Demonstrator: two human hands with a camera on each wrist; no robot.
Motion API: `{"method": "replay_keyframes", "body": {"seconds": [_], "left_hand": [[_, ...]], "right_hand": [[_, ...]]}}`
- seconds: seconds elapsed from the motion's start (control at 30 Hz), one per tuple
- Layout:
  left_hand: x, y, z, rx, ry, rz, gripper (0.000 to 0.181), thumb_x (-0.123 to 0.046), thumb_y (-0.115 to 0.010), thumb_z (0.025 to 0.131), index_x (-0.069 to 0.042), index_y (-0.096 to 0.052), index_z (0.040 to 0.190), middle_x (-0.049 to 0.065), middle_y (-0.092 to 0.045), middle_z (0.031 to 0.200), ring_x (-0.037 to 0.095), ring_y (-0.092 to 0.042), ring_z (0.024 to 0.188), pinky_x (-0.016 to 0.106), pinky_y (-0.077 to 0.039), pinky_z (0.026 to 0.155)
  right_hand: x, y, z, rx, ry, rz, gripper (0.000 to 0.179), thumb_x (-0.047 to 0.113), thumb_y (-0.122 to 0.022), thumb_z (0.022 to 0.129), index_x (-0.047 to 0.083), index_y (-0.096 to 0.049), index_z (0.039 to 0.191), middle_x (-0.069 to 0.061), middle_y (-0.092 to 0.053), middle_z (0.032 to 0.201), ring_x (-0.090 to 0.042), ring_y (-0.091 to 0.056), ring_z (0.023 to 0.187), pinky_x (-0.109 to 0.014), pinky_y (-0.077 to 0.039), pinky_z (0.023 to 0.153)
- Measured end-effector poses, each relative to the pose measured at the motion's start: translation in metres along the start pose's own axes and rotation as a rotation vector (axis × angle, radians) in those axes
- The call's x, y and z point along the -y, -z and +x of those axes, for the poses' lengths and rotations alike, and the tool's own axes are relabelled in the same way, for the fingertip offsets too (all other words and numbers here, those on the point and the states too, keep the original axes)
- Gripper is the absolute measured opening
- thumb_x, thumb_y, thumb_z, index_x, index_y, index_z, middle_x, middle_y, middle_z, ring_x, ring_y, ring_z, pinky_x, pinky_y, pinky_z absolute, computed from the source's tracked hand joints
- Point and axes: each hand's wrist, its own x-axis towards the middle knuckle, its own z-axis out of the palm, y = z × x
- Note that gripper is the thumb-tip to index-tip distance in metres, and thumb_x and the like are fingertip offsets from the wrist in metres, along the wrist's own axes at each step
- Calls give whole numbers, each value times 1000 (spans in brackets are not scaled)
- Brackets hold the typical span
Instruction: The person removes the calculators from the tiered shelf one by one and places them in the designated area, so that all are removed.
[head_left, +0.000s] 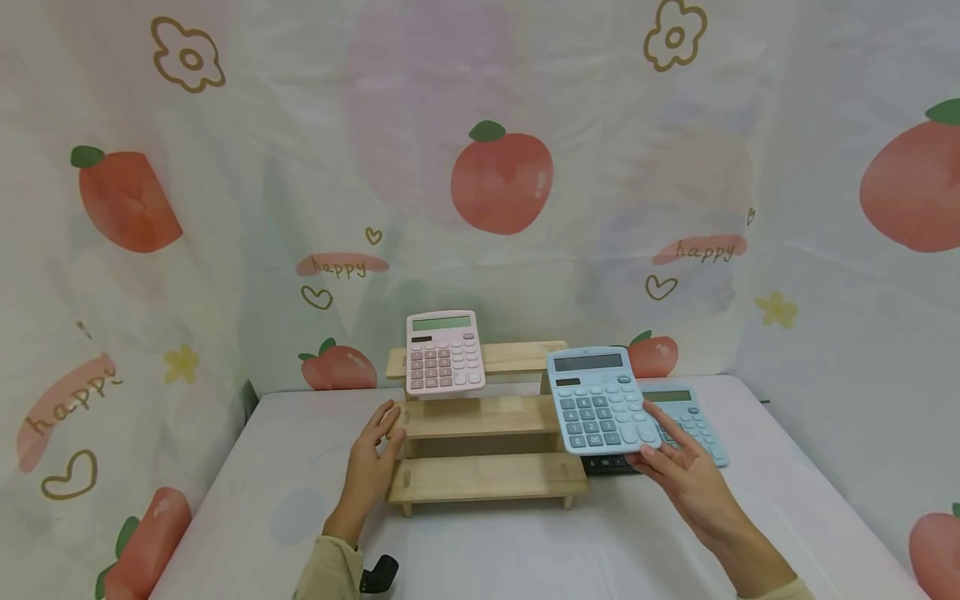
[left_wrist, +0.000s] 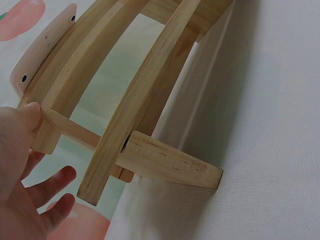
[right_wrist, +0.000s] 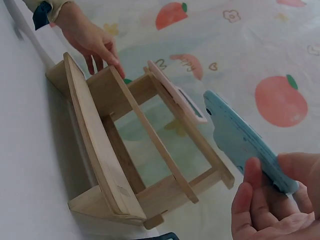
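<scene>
A three-tier wooden stand (head_left: pixel 487 479) stands on the table. My left hand (head_left: pixel 371 462) holds the left end of its middle tier, thumb and index finger about the board, the other fingers loose in the left wrist view. A pink calculator (head_left: pixel 446 354) leans upright on the top tier at the left. My right hand (head_left: pixel 686 483) grips a light blue calculator (head_left: pixel 603 404) by its lower right corner, thumb on one side and fingers on the other. It hangs in the air by the stand's right end, its keys facing me.
Behind the held one, another blue calculator (head_left: pixel 693 421) lies on the white table (head_left: pixel 480 558) at the right. Partly hidden below is a black calculator (head_left: pixel 607 465). A black curved object (head_left: pixel 380 575) shows by my left sleeve. Printed cloth (head_left: pixel 495 275) walls the back and sides.
</scene>
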Motion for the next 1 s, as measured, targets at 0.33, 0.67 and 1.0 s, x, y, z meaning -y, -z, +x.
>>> {"method": "replay_keyframes", "body": {"seconds": [0.33,0.67,1.0], "left_hand": [[-1,1,0,4,26,-7,48,-23,-60,103,1,-54,144,13,-45,159,36,-41,147,59,-47,103],[0,0,0,1,10,-7,47,-23,-60,103,2,-55,143,13,-45,158,37,-42,146,59,-48,102],[-1,0,0,11,21,2,48,-23,-60,103,1,-54,144,12,-44,159,36,-42,147,57,-48,103]], "right_hand": [[-9,11,-12,18,-3,24,70,2,-46,106,9,-7,164,10,-67,122,-6,-69,99,-18,-55,91],[-19,23,-27,8,-35,-2,69,1,-44,106,13,-9,164,9,-68,119,-9,-69,99,-18,-55,91],[-23,30,-42,-35,-125,-26,67,6,-47,107,22,-15,164,12,-71,116,-9,-69,97,-19,-56,89]]}}
